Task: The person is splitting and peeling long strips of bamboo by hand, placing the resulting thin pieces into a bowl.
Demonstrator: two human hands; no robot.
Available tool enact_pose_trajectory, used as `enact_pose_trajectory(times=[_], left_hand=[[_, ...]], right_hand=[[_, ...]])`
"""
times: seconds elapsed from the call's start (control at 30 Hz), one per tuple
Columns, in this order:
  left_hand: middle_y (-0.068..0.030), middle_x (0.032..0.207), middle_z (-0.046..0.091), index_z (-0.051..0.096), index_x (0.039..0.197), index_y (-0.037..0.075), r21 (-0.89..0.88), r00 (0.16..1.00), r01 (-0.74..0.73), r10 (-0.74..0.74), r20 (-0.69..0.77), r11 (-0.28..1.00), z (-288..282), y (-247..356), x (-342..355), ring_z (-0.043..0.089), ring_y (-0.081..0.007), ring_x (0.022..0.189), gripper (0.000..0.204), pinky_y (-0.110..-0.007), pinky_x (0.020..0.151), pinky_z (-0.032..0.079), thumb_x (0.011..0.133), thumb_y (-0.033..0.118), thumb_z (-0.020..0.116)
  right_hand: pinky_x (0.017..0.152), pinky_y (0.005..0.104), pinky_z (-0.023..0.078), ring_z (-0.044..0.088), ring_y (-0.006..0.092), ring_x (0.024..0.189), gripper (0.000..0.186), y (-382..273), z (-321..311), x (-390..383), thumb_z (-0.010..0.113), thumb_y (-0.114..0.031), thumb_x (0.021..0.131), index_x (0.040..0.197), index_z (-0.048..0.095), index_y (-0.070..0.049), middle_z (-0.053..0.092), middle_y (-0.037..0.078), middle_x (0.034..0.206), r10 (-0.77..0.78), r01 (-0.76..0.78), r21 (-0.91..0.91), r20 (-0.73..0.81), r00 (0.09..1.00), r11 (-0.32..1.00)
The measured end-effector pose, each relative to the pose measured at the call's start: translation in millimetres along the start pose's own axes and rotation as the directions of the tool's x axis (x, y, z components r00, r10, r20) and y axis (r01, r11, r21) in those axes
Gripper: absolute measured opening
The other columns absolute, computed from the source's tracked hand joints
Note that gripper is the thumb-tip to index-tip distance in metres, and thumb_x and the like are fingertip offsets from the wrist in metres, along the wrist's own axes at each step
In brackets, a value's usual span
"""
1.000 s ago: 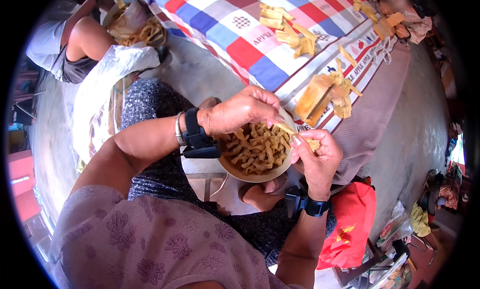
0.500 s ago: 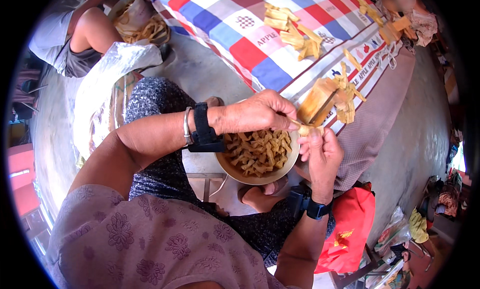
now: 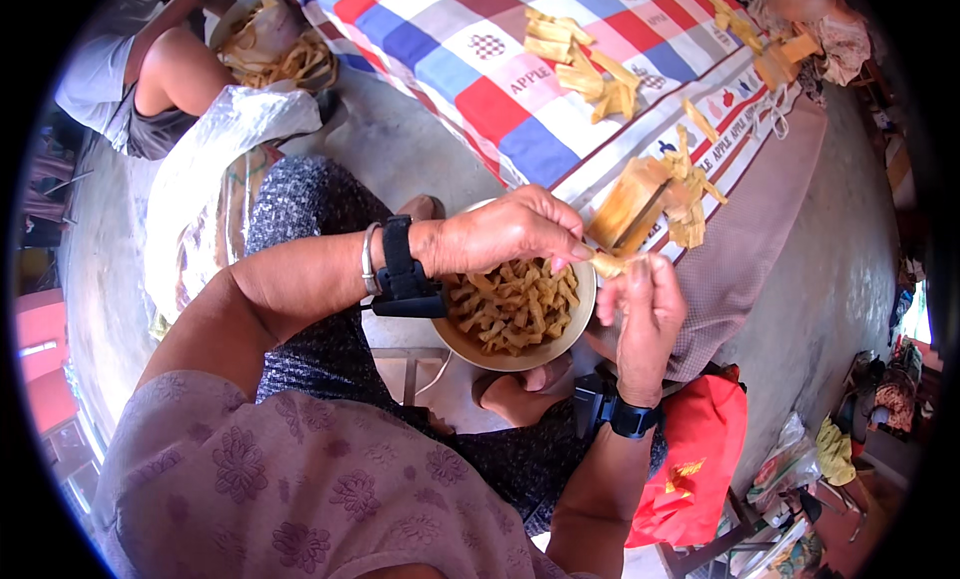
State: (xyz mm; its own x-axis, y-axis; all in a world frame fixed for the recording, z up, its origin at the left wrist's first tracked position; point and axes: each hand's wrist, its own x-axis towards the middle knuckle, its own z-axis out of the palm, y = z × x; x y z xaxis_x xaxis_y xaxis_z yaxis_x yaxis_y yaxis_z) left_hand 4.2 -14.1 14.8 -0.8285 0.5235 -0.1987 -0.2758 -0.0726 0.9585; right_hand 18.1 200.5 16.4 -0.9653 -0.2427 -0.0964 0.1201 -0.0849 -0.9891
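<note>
Between my two hands is a short yellow-tan strip, pinched at both ends. My left hand reaches across from the left and grips one end with thumb and forefinger. Upright at its right, my right hand closes thumb and fingertips on the other end. Just below them sits a cream bowl holding many small twisted tan pieces. Beyond my hands, at the cloth's edge, lie a wooden block and a bunch of flat yellow strips touching its right side.
A checked cloth covers the surface ahead, with more strips on it. At upper left, a seated person's knee is near a container of strips. A clear plastic bag stands left; a red bag lies right.
My hands stay almost in place, both still pinching the strip. The right fingers have shifted slightly and more of the strip shows between the hands. The view has moved a little.
</note>
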Motion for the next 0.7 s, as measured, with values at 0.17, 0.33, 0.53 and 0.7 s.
enact_pose_trajectory(times=[0.17,0.33,0.53,0.7], left_hand=[[0.0038,0.064,0.050,0.064,0.076,0.002,0.098,1.000,-0.021,0.020,0.008,0.995,-3,-1,8,0.043,-0.0032,0.062,0.031,-0.021,0.057,0.033,0.093,0.027,0.061],[0.0039,0.057,0.048,0.064,0.075,0.002,0.063,0.990,0.039,-0.030,-0.138,0.997,-19,4,28,0.041,-0.0042,0.052,0.030,-0.022,0.050,0.031,0.092,0.026,0.064],[0.0038,0.061,0.051,0.062,0.077,0.003,-0.014,0.979,-0.064,0.060,-0.197,0.998,-19,10,59,0.043,-0.0042,0.054,0.017,-0.022,0.050,0.033,0.088,0.014,0.068],[0.0047,0.066,0.054,0.063,0.081,0.004,0.096,0.960,-0.045,0.070,-0.269,0.994,-20,-2,68,0.045,-0.0037,0.057,0.013,-0.021,0.051,0.035,0.087,0.014,0.069]], right_hand=[[0.059,0.0216,0.048,0.058,0.0093,0.065,0.012,3,-1,6,0.062,-0.002,0.092,0.101,0.055,0.001,0.064,0.008,0.079,-0.017,0.016,0.016,0.039,0.999,1.000],[0.059,0.0218,0.048,0.059,0.0090,0.064,0.012,-3,-22,27,0.062,0.004,0.089,0.099,0.056,0.001,0.064,0.008,0.077,-0.105,0.097,-0.052,-0.178,0.978,0.994],[0.058,0.0211,0.048,0.060,0.0090,0.064,0.012,1,-34,47,0.063,0.003,0.088,0.099,0.057,0.000,0.065,0.008,0.078,-0.134,0.112,-0.096,-0.258,0.957,0.989],[0.056,0.0197,0.047,0.059,0.0080,0.063,0.012,12,-33,52,0.063,0.003,0.088,0.098,0.057,0.000,0.064,0.006,0.076,-0.118,0.082,-0.141,-0.267,0.956,0.987]])
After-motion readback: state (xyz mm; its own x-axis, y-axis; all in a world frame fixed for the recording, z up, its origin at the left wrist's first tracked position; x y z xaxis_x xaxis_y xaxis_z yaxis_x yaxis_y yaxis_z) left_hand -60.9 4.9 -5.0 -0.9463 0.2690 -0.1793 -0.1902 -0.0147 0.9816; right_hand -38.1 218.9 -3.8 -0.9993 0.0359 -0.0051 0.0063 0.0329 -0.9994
